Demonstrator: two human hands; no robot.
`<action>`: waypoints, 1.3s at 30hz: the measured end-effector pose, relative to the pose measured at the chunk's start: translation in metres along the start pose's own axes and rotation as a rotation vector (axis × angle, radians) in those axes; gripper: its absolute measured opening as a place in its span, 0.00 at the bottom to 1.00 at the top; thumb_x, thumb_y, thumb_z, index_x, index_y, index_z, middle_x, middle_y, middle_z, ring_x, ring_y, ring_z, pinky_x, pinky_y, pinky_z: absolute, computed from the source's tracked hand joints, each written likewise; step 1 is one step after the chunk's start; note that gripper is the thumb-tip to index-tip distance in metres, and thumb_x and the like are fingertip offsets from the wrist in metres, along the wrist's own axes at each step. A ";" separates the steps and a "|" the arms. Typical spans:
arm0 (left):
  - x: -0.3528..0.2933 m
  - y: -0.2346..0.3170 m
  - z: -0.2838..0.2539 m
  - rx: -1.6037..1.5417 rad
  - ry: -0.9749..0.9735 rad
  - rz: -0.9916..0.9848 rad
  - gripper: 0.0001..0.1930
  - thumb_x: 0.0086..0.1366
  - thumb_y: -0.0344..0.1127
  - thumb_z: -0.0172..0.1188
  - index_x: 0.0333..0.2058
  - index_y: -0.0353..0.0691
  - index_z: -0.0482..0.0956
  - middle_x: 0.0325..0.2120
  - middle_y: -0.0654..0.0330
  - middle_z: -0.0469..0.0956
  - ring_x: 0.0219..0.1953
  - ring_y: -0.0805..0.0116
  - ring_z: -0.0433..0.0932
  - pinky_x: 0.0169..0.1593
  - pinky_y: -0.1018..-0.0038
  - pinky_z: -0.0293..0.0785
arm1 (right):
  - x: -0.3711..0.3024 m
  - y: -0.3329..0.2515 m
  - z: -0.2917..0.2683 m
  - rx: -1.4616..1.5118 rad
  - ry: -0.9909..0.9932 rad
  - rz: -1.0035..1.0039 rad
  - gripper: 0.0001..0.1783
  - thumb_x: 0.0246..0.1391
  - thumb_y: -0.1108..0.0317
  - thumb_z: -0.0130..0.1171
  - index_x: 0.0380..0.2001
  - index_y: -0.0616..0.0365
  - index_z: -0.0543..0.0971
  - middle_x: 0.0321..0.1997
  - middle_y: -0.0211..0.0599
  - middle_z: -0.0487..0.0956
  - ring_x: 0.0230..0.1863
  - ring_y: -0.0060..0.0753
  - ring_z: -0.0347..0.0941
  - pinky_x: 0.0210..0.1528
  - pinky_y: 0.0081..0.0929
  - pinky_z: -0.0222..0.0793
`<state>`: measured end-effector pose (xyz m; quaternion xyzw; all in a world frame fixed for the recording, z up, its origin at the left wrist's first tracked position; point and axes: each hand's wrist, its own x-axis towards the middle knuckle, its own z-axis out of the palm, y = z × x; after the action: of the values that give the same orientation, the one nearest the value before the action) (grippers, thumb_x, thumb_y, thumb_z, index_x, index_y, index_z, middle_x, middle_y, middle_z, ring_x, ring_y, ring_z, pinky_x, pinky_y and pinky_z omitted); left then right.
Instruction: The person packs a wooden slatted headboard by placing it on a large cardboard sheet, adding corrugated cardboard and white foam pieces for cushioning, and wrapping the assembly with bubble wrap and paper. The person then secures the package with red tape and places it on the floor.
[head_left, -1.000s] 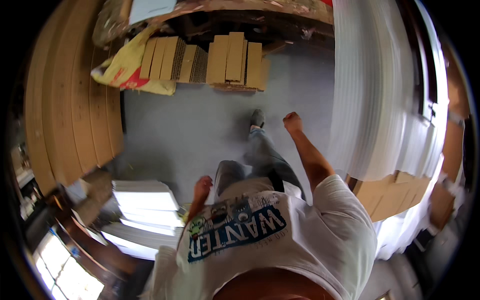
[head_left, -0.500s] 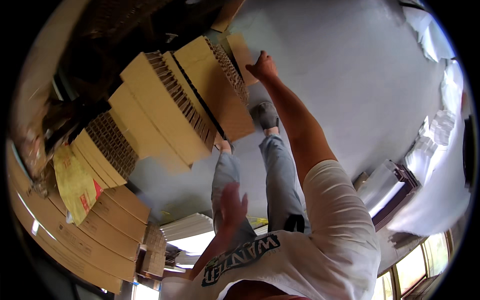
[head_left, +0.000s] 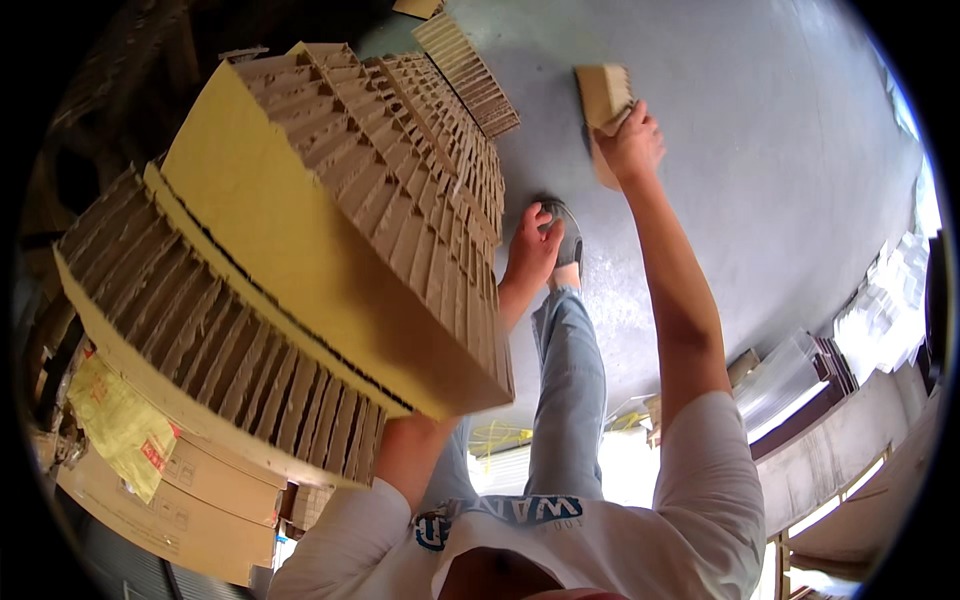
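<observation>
My right hand (head_left: 630,150) is closed on a small honeycomb cardboard block (head_left: 604,92), its fingers over the corrugated edge, held out over the grey floor. My left hand (head_left: 532,245) is beside the near-right side of a big stack of honeycomb cardboard panels (head_left: 290,240). The fingers of that hand are apart and slightly bent, with nothing visible in them. My left forearm runs partly behind the stack, hidden by its lower corner. The panels have yellowish flat faces and brown open-celled edges. A narrow honeycomb strip (head_left: 468,80) sits at the stack's far end.
At the lower left, brown cartons (head_left: 160,500) lie below a yellow plastic bag (head_left: 120,425). Flat sheets (head_left: 790,385) and white wrapped material (head_left: 885,310) stand along the right. Another cardboard piece (head_left: 418,8) lies at the far edge. My shoe (head_left: 562,230) is on the floor.
My right hand has closed on a cardboard block and moved right with it. My left hand has gone from before my legs to the stack's side. The stack looms larger in view.
</observation>
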<state>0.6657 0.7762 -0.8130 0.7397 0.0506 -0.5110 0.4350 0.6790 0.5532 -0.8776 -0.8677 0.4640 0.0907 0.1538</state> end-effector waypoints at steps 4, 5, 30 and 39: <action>0.021 -0.009 0.000 -0.030 0.040 0.053 0.32 0.65 0.45 0.58 0.59 0.28 0.61 0.50 0.47 0.74 0.39 0.64 0.78 0.41 0.72 0.75 | 0.005 -0.078 -0.019 0.112 0.097 -0.306 0.37 0.42 0.49 0.69 0.52 0.56 0.69 0.51 0.49 0.74 0.52 0.52 0.73 0.51 0.44 0.71; 0.022 -0.017 0.003 -0.066 0.027 0.012 0.32 0.65 0.45 0.58 0.59 0.28 0.61 0.50 0.47 0.74 0.39 0.65 0.78 0.41 0.73 0.75 | 0.013 -0.097 -0.012 0.212 -0.045 -0.288 0.36 0.42 0.49 0.69 0.51 0.57 0.70 0.52 0.49 0.74 0.52 0.53 0.73 0.51 0.44 0.71; 0.021 -0.004 0.022 0.151 0.214 0.255 0.39 0.60 0.41 0.66 0.62 0.30 0.54 0.54 0.41 0.65 0.52 0.49 0.72 0.53 0.60 0.72 | 0.199 -0.185 -0.011 -0.363 0.386 -0.936 0.19 0.62 0.58 0.41 0.47 0.52 0.76 0.59 0.50 0.71 0.64 0.56 0.60 0.66 0.62 0.48; 0.153 0.044 0.062 0.243 0.812 0.348 0.55 0.50 0.60 0.70 0.59 0.18 0.53 0.54 0.30 0.61 0.60 0.38 0.60 0.58 0.51 0.65 | 0.103 0.120 -0.100 0.333 -0.158 0.024 0.27 0.48 0.48 0.64 0.43 0.59 0.79 0.32 0.40 0.80 0.38 0.32 0.75 0.44 0.31 0.69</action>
<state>0.7168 0.6495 -0.9157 0.9232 0.0319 -0.1012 0.3693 0.6374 0.3751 -0.8373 -0.8148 0.4694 0.0823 0.3301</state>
